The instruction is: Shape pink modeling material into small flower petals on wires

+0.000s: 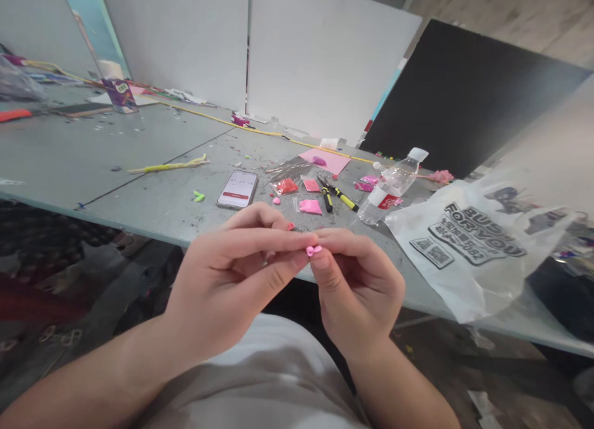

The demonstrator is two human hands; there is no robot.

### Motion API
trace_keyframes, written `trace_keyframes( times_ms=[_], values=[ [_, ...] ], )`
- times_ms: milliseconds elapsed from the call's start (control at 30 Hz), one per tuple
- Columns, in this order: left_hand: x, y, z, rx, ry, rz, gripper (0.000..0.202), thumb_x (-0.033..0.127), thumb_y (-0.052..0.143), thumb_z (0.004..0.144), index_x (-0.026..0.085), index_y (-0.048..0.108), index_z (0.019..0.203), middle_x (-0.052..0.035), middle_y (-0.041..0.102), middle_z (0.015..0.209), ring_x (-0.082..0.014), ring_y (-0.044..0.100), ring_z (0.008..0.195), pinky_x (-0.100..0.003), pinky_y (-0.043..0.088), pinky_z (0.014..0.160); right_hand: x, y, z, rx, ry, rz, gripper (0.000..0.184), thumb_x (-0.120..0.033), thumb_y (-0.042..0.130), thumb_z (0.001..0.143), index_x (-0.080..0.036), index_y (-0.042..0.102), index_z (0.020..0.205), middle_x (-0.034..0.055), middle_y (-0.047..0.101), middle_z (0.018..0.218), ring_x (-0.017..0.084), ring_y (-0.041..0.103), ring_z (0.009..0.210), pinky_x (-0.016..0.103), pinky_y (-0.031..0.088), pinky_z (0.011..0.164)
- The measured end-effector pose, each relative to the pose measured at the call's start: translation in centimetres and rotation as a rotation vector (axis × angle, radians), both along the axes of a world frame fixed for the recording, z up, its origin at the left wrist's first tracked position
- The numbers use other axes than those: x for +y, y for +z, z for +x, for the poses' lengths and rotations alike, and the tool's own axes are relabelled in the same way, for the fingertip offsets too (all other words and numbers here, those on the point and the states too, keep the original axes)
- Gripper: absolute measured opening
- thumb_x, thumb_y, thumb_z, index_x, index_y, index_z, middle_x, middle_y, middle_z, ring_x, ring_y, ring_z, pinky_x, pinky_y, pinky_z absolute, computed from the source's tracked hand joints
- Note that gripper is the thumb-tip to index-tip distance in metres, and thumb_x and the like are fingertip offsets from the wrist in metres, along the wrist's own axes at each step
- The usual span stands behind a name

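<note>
Together, the left hand (223,280) and the right hand (357,286) pinch a small pink piece (314,251) between thumbs and forefingers, the fingertips nearly meeting around it. That piece is held up nearer the wearer than the phone (237,189), and to its right. Left of the phone, on the tabletop (176,138), are a bright green bit (198,196) and, farther back, a yellowish twisted strip (171,164). Right of the phone come an orange-red packet (284,186), a pink packet (310,207) and pliers (341,197) with yellow-and-black handles; a pink sheet (336,163) lies beyond them. Farther right of the phone, a clear bottle (371,209) stands tilted in view just beside a printed white plastic bag (468,286).
</note>
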State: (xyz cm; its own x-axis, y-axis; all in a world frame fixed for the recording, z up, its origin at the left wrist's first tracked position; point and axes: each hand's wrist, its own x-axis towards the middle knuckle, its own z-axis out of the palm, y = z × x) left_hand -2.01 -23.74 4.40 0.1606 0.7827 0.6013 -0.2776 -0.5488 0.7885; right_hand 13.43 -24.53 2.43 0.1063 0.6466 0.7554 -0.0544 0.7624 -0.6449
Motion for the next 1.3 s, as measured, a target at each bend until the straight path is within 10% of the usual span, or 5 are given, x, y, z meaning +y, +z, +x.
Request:
trace_keyframes(
  times_ms=[567, 1300],
  values=[
    [-0.4, 0.9, -0.9, 0.152, 0.016, 0.199, 0.028, 0.02, 0.08, 0.092, 0.039, 0.089, 0.111, -0.0056, 0.063, 0.083, -0.0184, 0.062, 0.074, -0.028, 0.055, 0.058, -0.7, 0.2, 0.2, 0.038, 0.181, -0.097, 0.003, -0.03, 0.082, 0.094, -0.029, 0.08, 0.096, 0.0014, 0.08, 0.078, 0.017, 0.072, 0.061, 0.03, 0.061, 0.053],
    [0.7, 1.4, -1.7, 0.173, -0.265, 0.119, 0.025, 0.019, 0.087, 0.086, 0.038, 0.09, 0.103, -0.0052, 0.066, 0.08, -0.0162, 0.065, 0.07, -0.025, 0.057, 0.057, -0.6, 0.7, 1.1, -0.127, 0.184, 0.046, 0.009, -0.034, 0.086, 0.091, -0.029, 0.08, 0.094, -0.0009, 0.077, 0.07, 0.015, 0.067, 0.055, 0.029, 0.056, 0.053]
  ],
)
